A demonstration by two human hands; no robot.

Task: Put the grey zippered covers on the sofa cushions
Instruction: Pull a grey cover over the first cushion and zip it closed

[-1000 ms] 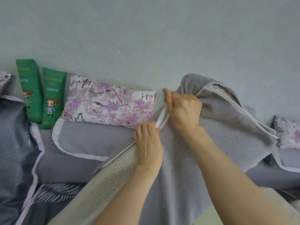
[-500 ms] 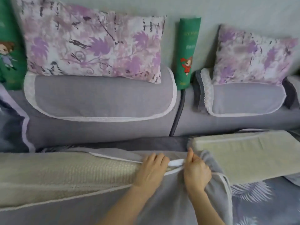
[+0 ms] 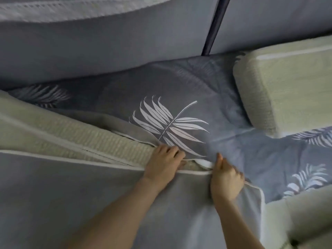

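Observation:
A grey cover [image 3: 71, 194] with white piping lies over a cream foam cushion [image 3: 62, 133] across the lower left. The cushion's long side still shows through the cover's open zipper edge. My left hand [image 3: 162, 164] grips the cover's edge at the opening, fingers curled over the foam. My right hand [image 3: 225, 178] holds the cover's corner just to the right, thumb up against the white trim. A second bare cream cushion [image 3: 287, 83] lies at the upper right.
A grey sheet with white leaf print [image 3: 179, 97] covers the sofa seat behind my hands. The grey sofa backrest [image 3: 107, 47] with its white lace-edged throw [image 3: 71, 9] rises at the top. More cream foam [image 3: 305, 218] shows at the lower right.
The cushion came down from upright against the wall to flat on the seat. The view dropped and closed in, so the pillows left the frame. Both hands kept their hold at the zipper end.

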